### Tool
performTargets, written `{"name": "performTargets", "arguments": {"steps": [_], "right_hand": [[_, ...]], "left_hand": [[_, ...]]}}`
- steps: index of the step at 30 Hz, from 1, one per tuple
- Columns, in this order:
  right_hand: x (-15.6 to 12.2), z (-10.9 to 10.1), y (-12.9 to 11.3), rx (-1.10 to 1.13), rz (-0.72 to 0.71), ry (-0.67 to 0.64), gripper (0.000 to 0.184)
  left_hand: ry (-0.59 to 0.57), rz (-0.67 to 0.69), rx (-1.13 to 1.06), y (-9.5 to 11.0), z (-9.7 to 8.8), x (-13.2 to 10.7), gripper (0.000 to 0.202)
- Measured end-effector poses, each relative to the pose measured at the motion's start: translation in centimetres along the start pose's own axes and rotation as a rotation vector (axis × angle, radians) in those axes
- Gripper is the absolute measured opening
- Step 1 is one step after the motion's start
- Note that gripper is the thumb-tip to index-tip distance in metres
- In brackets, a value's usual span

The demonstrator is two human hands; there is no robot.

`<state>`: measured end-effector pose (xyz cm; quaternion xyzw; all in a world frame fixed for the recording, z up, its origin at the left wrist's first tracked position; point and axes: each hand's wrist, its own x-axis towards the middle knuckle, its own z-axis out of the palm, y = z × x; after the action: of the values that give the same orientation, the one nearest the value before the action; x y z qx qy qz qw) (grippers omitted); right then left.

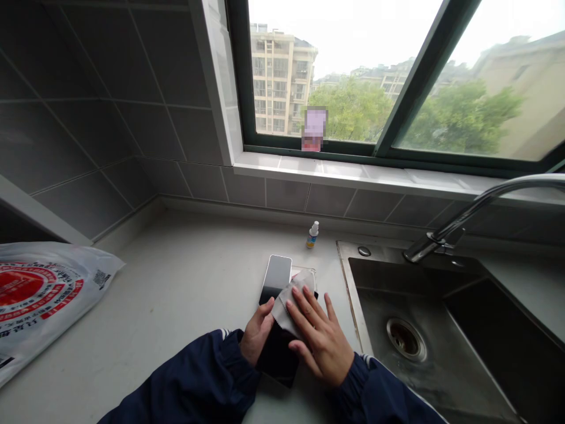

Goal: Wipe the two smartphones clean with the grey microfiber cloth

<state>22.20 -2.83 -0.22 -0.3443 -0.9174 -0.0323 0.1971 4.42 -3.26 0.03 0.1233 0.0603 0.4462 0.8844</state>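
The person's left hand [258, 333] wraps around the lower left edge of a black smartphone [276, 321], its fingers curled over the side and gripping the phone, which lies on the pale stone countertop [176, 282] at the bottom centre of the frame. The right hand [320, 335] lies on top of a grey microfibre cloth [289, 309], its fingers spread and pressing down rather than clenched. The cloth covers the right part of the phone's glossy face. Just beyond, partly under the cloth and touching the phone's upper right side, sits a clear plastic piece [305, 275]. Both arms come in from the bottom edge in navy jacket sleeves [189, 377] with striped cuffs. Further back stands a small spray bottle [313, 235] with a white cap, upright near the tiled wall [282, 197]. To the right are a stainless steel sink [410, 330] and its curved faucet [477, 215]. A white plastic bag [39, 294] with red print lies at the left edge, and a window [353, 76] fills the upper right.
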Motion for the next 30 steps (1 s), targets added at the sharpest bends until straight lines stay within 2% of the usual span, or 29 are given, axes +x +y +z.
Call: {"name": "performTargets", "arguments": {"steps": [3, 12, 19, 25, 30], "right_hand": [[-0.1, 0.4, 0.3, 0.000, 0.049, 0.016, 0.061], [-0.3, 1.0, 0.1, 0.059, 0.082, -0.016, 0.063], [-0.5, 1.1, 0.1, 0.074, 0.083, -0.047, 0.063], [-0.5, 1.1, 0.0, 0.083, 0.079, -0.067, 0.063], [-0.5, 1.0, 0.6, 0.075, 0.075, -0.063, 0.060]], "left_hand": [[0.010, -0.016, 0.042, 0.2, 0.4, 0.1, 0.058], [0.043, -0.001, 0.095, 0.7, 0.6, 0.3, 0.062], [-0.043, -0.027, 0.037, 0.8, 0.0, 0.4, 0.063], [0.047, -0.036, 0.024, 0.8, 0.6, 0.3, 0.065], [0.078, -0.027, 0.029, 0.8, 1.2, 0.2, 0.066]]}}
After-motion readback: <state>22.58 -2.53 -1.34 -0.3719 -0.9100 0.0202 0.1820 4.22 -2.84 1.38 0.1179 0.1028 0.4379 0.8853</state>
